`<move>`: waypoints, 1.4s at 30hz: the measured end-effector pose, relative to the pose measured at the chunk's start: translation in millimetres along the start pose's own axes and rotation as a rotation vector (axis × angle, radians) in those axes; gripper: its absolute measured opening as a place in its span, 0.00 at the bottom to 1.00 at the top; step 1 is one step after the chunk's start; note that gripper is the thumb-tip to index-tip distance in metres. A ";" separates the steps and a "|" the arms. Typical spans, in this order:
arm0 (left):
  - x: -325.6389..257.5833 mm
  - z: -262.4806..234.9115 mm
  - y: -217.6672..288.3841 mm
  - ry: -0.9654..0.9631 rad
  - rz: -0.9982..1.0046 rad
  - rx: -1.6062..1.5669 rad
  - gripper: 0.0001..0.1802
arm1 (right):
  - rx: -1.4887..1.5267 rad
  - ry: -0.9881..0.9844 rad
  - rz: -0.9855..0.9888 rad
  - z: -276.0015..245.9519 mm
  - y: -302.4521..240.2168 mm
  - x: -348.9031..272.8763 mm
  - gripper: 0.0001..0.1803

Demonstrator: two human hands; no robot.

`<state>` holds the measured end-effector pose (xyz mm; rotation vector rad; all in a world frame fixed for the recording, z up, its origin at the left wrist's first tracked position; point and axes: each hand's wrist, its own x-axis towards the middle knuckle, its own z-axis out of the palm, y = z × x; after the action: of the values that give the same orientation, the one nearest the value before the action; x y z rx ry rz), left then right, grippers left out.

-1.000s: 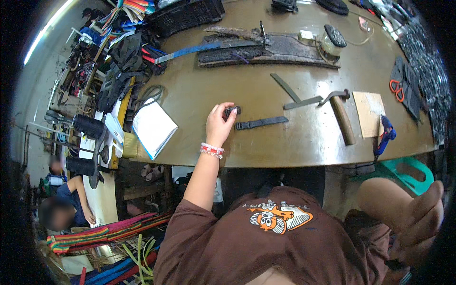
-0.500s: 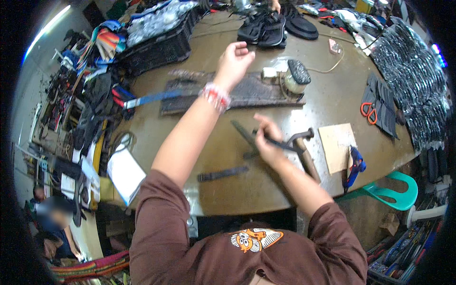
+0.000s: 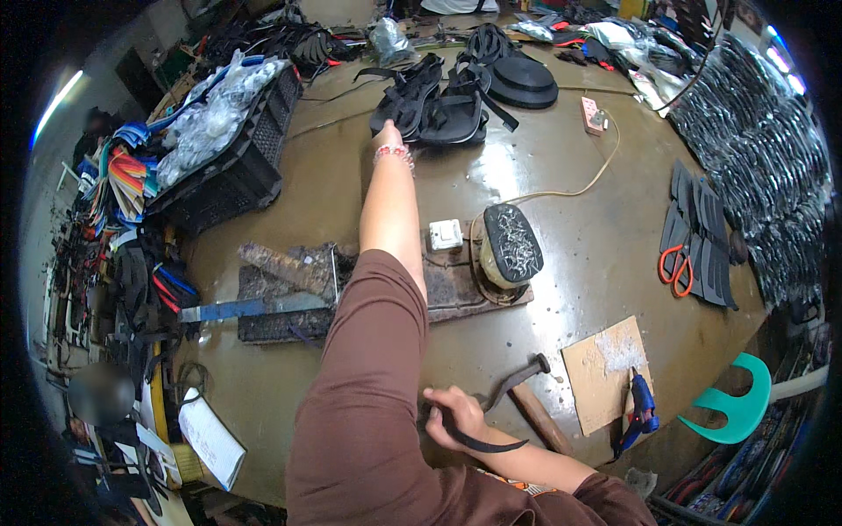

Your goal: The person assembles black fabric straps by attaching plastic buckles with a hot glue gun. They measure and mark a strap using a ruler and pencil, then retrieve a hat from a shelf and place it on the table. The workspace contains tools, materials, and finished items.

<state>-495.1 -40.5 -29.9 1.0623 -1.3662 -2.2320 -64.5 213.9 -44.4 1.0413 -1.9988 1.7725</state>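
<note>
Left hand (image 3: 387, 138) outstretched to sandal (image 3: 410, 107), grip unclear, right fingers (image 3: 438, 396) curled round black strap (image 3: 493, 448)

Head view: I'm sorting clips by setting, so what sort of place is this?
Probably a workshop where sandals are made or repaired: black strappy sandals stand on a large worktable, along with a wooden-handled hammer and orange-handled scissors.

Your right hand (image 3: 456, 405) has a passage between hammer (image 3: 539, 416) and dark board (image 3: 438, 309); the white box (image 3: 445, 235) and black-topped jar (image 3: 513, 241) stand before the sandals (image 3: 452, 121).
</note>
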 end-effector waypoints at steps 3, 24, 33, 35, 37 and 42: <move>4.7 -1.3 2.3 0.131 0.160 0.166 0.25 | -0.032 -0.022 0.018 -2.8 -0.4 -1.2 0.23; -633.6 -613.1 -12.0 0.252 0.852 -0.539 0.19 | -0.156 -0.034 -0.077 12.1 19.1 -5.8 0.20; -615.9 -784.1 -2.9 1.090 1.149 -0.885 0.22 | -0.329 -0.017 -0.069 6.2 25.7 -2.4 0.20; -600.3 -823.2 5.4 1.228 1.059 -0.989 0.25 | -0.323 -0.006 -0.035 5.3 27.7 -2.1 0.20; -585.0 -865.3 5.3 1.381 0.956 -1.079 0.28 | -0.283 -0.027 -0.010 5.5 28.6 -2.3 0.21; -557.6 -954.1 19.8 1.442 0.769 -0.933 0.25 | -0.390 -0.006 -0.014 9.2 22.2 -5.3 0.20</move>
<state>575.7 -314.2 -29.2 1.0336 0.0138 -0.7930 -73.2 206.8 -66.3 0.9280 -2.2129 1.2955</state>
